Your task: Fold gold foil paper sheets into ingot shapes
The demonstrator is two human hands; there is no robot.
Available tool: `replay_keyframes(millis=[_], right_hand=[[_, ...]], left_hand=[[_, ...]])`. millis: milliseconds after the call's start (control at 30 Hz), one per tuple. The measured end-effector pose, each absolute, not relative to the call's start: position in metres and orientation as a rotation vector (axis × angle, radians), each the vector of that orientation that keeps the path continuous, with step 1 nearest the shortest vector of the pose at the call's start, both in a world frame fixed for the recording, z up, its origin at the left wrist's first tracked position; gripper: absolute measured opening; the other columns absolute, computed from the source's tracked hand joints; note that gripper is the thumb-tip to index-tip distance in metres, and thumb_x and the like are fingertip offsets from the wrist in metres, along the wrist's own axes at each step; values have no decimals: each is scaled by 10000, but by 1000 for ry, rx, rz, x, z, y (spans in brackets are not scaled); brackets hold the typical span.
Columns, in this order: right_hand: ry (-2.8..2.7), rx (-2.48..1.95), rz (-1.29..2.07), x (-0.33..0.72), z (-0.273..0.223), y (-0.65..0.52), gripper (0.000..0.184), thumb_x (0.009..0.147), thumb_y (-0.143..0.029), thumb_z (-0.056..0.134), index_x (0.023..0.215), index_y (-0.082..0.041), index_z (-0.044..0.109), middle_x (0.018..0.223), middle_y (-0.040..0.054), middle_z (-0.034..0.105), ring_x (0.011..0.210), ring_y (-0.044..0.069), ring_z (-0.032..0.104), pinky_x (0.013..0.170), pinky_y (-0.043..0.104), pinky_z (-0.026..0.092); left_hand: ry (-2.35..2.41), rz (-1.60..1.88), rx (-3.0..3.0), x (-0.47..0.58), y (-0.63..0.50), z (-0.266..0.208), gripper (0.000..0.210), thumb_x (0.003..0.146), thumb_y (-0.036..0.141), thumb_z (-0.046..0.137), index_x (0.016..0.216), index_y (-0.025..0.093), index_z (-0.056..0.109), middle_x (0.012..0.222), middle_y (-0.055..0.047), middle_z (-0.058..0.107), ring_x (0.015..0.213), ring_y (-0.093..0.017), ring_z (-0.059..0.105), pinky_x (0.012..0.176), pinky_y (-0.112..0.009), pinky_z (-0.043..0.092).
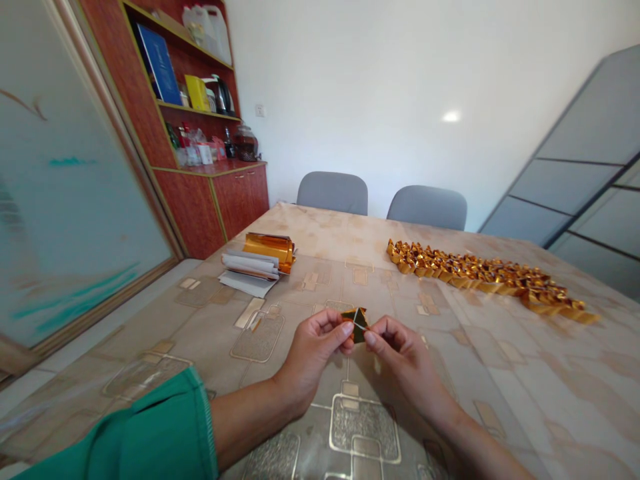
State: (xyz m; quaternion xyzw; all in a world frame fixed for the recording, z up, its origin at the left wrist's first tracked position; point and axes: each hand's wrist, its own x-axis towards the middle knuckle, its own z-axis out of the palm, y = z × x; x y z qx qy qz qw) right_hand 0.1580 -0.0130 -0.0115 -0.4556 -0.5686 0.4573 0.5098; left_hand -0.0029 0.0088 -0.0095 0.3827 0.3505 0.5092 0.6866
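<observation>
Between both hands, above the table's near middle, is a small piece of folded gold foil paper [359, 329] with pale edges showing. My left hand [320, 340] pinches its left side between thumb and fingers. On its right side, the thumb and fingertips of my right hand [400, 347] are closed on the same paper. Farther left lies a stack of gold foil sheets [270, 247], curled, with white-backed sheets [250, 263] in front. Off to the right rest several rows of folded gold paper pieces [465, 267], joined in long strips.
A patterned cover lies over the table [310, 427]. Two grey chairs [333, 192] stand at the far edge. Behind on the left is a red-brown cabinet [240, 200] with jugs and bottles. A frosted sliding door [75, 187] is at the left, grey panels [575, 147] at the right.
</observation>
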Motion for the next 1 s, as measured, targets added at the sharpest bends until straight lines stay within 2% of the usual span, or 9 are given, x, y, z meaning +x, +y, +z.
replay_keyframes(millis=[100,200,300,433,600,700,867,1000], right_hand=[[-1413,-1106,1059,158,-12,-13,303,905,-434,630,724,-198,570,672,-22,527,630,135,442,595,278,341],[-1451,-1096,1073,157,-12,-14,242,853,-421,700,874,-209,585,752,-15,562,676,149,479,638,292,376],[-1476,-1101,1078,157,-15,-15,294,820,-401,741,976,-217,572,810,-3,580,724,165,511,667,306,399],[-1435,-1089,1089,157,-20,-16,191,909,-397,639,926,-220,568,848,12,594,778,173,537,691,310,407],[-1489,-1118,976,159,-17,-15,226,944,-391,578,807,-212,568,754,-3,571,706,160,502,655,300,385],[-1497,-1115,955,160,-14,-15,233,946,-383,580,788,-212,568,743,-5,564,705,161,498,660,301,380],[-1459,-1064,1048,158,-10,-16,179,912,-389,637,883,-219,590,814,-1,591,764,167,522,702,302,397],[-1378,-1057,1055,155,-6,-14,242,887,-406,656,774,-213,563,712,-23,557,674,150,497,631,278,386]], left_hand=[[784,1134,840,-2,8,-11,275,699,324,827,768,141,634,639,23,643,599,-77,554,617,-197,432],[765,1144,752,-2,9,-10,309,669,332,852,770,144,629,656,33,637,609,-73,559,631,-199,456],[736,1160,668,-3,10,-9,349,625,318,884,780,146,623,708,34,648,632,-71,575,664,-209,489],[717,1148,687,-3,10,-10,338,641,330,878,788,142,639,704,27,658,630,-68,580,671,-203,497],[718,1127,753,-2,8,-11,298,672,318,862,795,146,652,689,29,652,621,-68,577,643,-191,478],[710,1127,762,-2,8,-11,286,683,308,856,806,153,650,707,27,655,641,-75,588,659,-201,477],[703,1078,803,-2,9,-13,279,697,312,840,812,146,648,709,18,648,634,-77,577,649,-202,461],[733,1025,885,0,6,-15,301,696,321,833,834,142,633,700,7,649,613,-91,582,610,-209,446]])
